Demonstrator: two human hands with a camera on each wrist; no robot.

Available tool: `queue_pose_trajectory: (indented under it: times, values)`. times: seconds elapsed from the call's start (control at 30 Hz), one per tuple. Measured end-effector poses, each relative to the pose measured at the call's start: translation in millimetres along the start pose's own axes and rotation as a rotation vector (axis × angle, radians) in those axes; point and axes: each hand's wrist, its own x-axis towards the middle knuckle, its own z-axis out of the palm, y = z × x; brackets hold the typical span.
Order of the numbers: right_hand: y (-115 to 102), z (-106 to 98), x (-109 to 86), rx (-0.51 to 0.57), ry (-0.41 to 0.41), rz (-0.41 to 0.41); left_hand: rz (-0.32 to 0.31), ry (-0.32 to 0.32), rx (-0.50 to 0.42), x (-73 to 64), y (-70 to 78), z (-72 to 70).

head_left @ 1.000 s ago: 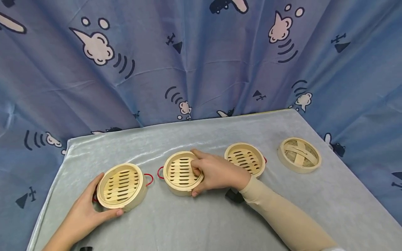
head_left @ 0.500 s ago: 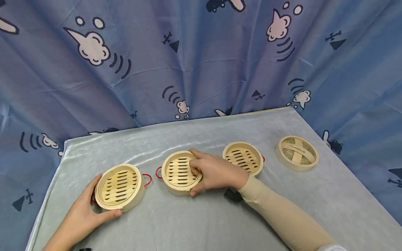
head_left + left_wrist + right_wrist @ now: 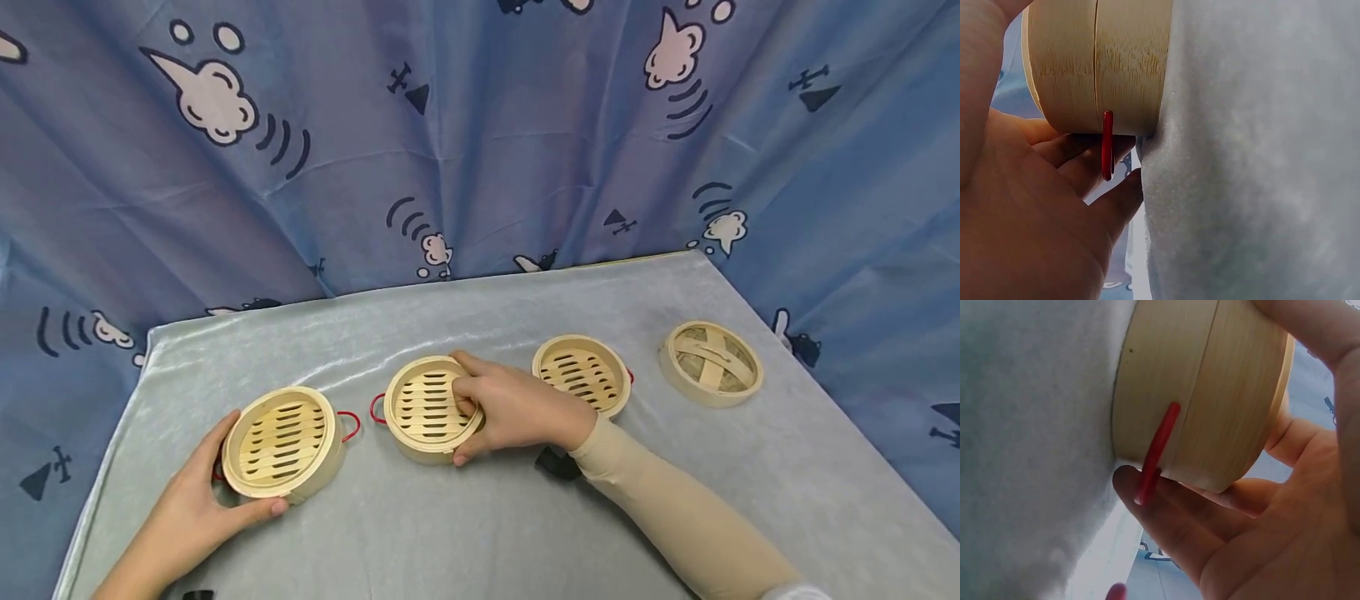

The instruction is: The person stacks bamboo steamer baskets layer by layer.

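Note:
On the left of the table, my left hand [image 3: 191, 508] holds a small round bamboo steamer basket [image 3: 283, 442], thumb along its near side and fingers around its far left. A red wire handle [image 3: 349, 426] sticks out of its right side; another red handle [image 3: 1107, 147] hangs by my palm in the left wrist view. My right hand [image 3: 521, 408] grips the right side of a second bamboo steamer basket [image 3: 429, 406] in the middle, its thumb at the near wall. Both baskets sit slatted floor in view, and the second basket's wall [image 3: 1179, 375] meets the cloth in the right wrist view.
A third steamer basket [image 3: 581, 375] stands behind my right wrist, partly covered by it. Farther right lies a round bamboo lid [image 3: 712, 364] with a crossed strap top. Pale cloth [image 3: 375, 533] covers the table, and a blue patterned curtain [image 3: 480, 150] hangs along its back and right side.
The head view has shifted slightly. Both hands keep the same hold on the same two steamer baskets, which stay where they were.

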Motion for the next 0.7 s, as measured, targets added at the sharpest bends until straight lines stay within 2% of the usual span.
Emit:
queue_pose_trajectory:
  times: [0.27, 0.53, 0.7]
  values:
    - [0.3, 3.7, 3.5, 0.058, 0.030, -0.059, 0.022, 0.019, -0.012, -0.6, -3.8, 0.0]
    - [2.5, 3.6, 5.3, 0.110, 0.024, -0.062, 0.027, 0.012, -0.037, -1.6, -7.6, 1.1]
    - [6.0, 0.9, 5.5, 0.090, 0.063, -0.083, 0.031, -0.004, -0.071, 0.6, -6.8, 1.2]
